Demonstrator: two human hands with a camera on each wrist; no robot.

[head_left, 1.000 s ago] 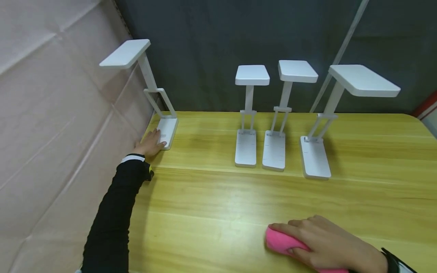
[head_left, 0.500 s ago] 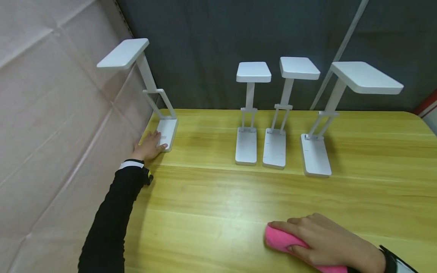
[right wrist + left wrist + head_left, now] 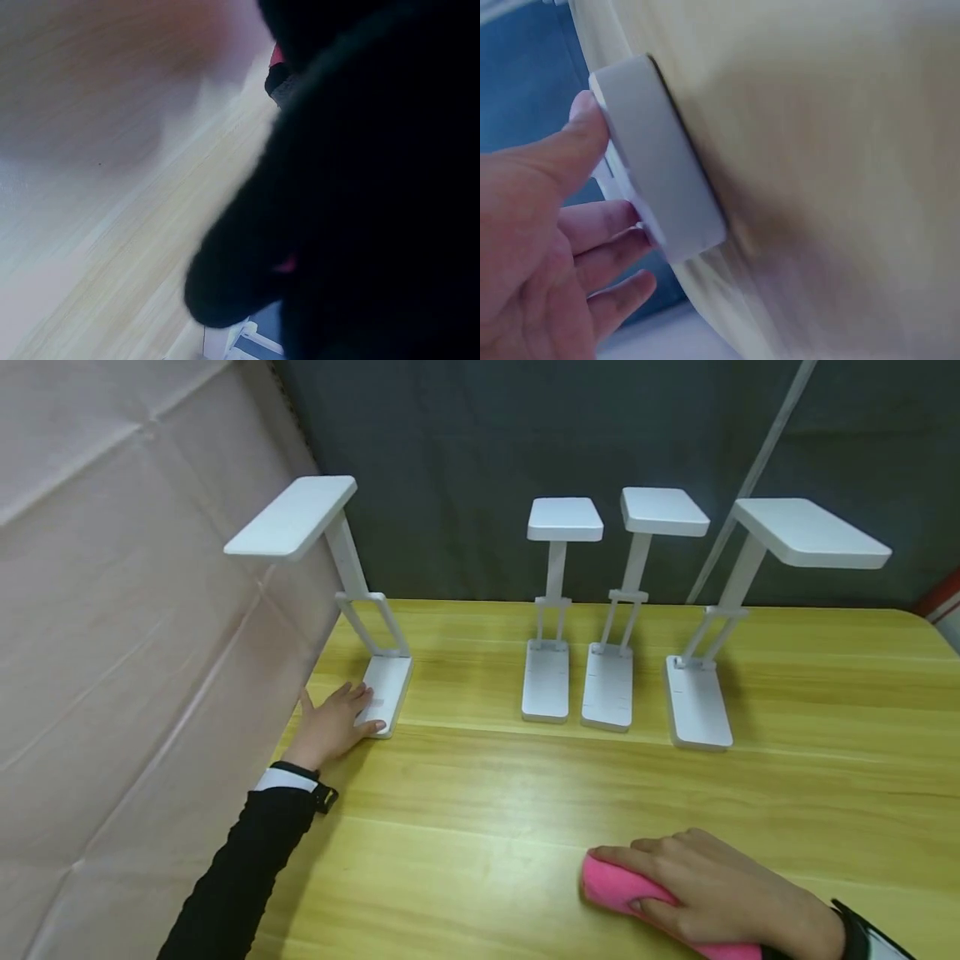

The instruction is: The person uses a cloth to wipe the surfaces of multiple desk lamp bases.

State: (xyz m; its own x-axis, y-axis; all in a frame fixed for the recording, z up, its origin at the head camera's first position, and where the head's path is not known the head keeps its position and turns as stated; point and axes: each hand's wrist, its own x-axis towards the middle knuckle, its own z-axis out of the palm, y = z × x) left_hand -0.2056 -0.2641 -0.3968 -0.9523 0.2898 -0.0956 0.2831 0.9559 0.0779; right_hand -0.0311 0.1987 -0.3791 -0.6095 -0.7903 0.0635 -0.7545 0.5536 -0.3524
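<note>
In the head view, my left hand (image 3: 330, 727) lies spread at the near end of the leftmost white desk lamp's base (image 3: 388, 681). Its thumb and fingertips touch the base from above. The left wrist view shows the base's thick end (image 3: 660, 157) flat on the wood, the thumb and fingertips spaced along its upper edge. My right hand (image 3: 712, 885) grips a rolled pink cloth (image 3: 618, 885) on the table, thumb and fingers round it. In the right wrist view a dark sleeve (image 3: 360, 195) hides that hand, with only specks of pink showing.
Three more white desk lamps stand towards the back: a middle one (image 3: 546, 681), one beside it (image 3: 607, 685) and a right one (image 3: 699, 702). A pale sheet (image 3: 135, 693) borders the wooden table (image 3: 465, 793) on the left; a dark curtain (image 3: 480, 443) hangs behind.
The left lamp has slid towards me and slightly right, together with my left hand. The right hand and pink cloth have stayed put; the other lamps shift only slightly with the view.
</note>
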